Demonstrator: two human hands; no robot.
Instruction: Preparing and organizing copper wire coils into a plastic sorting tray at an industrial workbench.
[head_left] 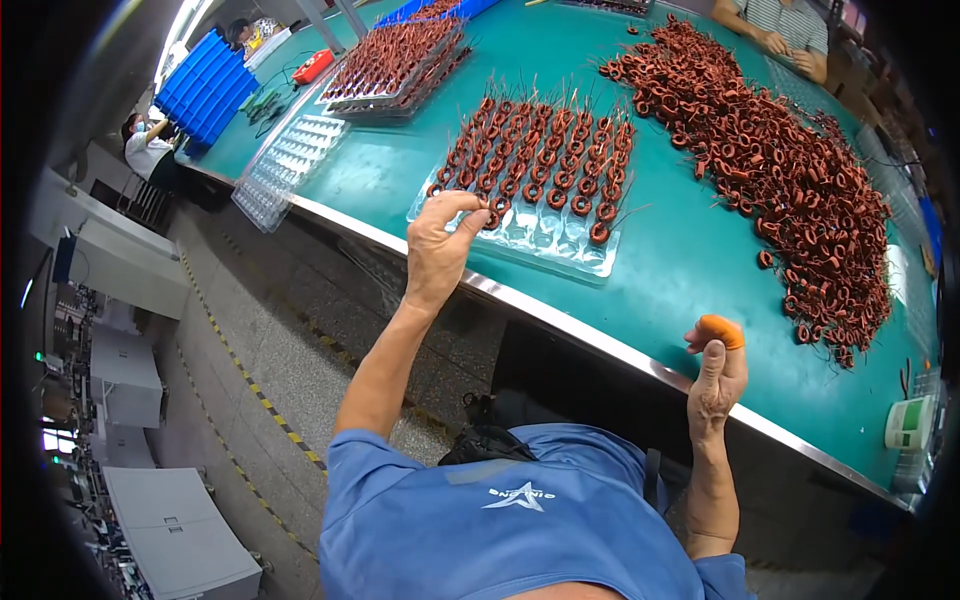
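Observation:
My left hand [440,240] reaches over the near left part of a clear plastic tray [575,262]. Its thumb and forefinger are pinched on a small red-brown ring coil [491,219] at the near end of a row. Rows of similar wire-wound ring coils [535,165] fill most of the tray, their thin leads sticking up. Several near pockets hold no coil. Off to the right, my right hand [716,375] hovers at the table's front edge with fingers curled and an orange finger cot [722,330] on one finger. Whatever may lie inside its curl is hidden.
A large heap of loose coils [770,180] spreads along the right of the green table [660,265]. Stacked filled trays [395,60], an unfilled clear tray [290,165] and a blue crate [205,88] stand left. A white tub [908,424] sits far right. Other people work across and beyond.

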